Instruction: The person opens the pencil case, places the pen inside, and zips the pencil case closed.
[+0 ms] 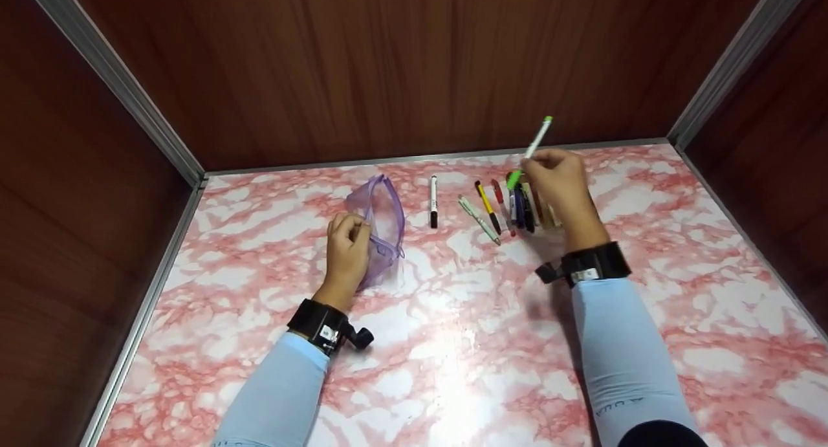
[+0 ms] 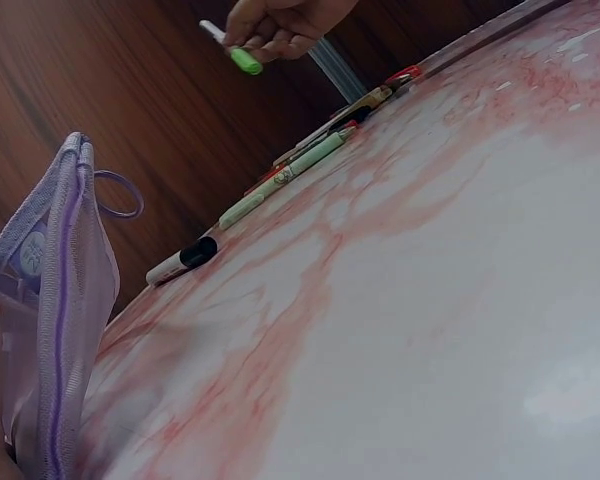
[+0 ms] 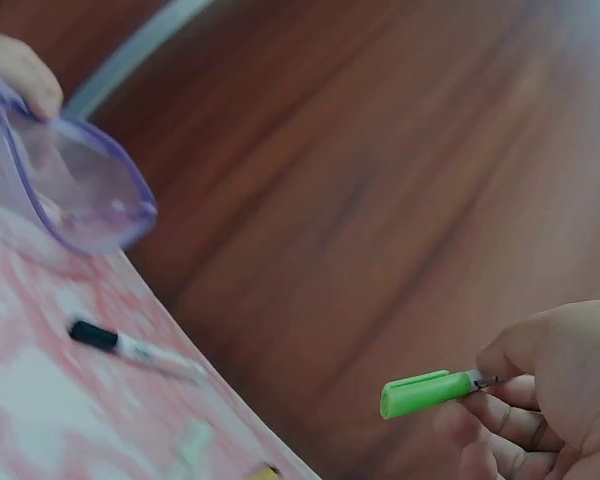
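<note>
My left hand (image 1: 347, 246) pinches the near-left edge of a sheer purple zip pouch (image 1: 386, 217), whose mouth gapes toward the right. In the left wrist view the pouch's zip edge (image 2: 65, 300) stands upright beside the hand. Raised above the row of pens, my right hand (image 1: 561, 185) holds a white marker with green ends (image 1: 538, 138) between thumb and fingers. Its bright green cap (image 3: 425, 393) shows clearly in the right wrist view. A white marker with a black cap (image 1: 434, 201) lies on the table between the pouch and the pens.
Right of the black-capped marker lie a pale green pen (image 1: 479, 219), a yellow and black pen (image 1: 488, 207) and a red pen (image 1: 502, 204). Several darker pens (image 1: 521, 207) are bunched beneath the right hand. Wooden panels (image 1: 414, 65) enclose the marbled table (image 1: 440, 343) at the back and sides.
</note>
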Available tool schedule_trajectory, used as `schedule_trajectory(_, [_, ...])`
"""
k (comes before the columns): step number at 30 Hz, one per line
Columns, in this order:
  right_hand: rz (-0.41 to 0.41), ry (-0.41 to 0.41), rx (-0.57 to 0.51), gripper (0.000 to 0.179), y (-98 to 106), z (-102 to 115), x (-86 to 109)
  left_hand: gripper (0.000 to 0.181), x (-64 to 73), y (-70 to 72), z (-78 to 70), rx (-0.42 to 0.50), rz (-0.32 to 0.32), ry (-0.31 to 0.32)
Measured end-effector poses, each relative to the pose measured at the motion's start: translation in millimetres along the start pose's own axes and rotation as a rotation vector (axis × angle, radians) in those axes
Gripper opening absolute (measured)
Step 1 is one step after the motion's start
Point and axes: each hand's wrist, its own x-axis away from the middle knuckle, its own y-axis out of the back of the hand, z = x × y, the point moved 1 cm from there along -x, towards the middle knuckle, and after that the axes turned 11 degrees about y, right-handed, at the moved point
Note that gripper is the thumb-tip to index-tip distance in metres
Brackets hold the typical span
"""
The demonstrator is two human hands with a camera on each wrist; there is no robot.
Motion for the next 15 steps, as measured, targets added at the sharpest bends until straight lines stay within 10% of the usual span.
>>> schedule_trajectory(15, [0.174, 0.142, -0.115, 0.026, -116.7, 29.1, 27.4, 0.012, -0.2, -2.8, -1.9, -0.002, 0.006, -0.009])
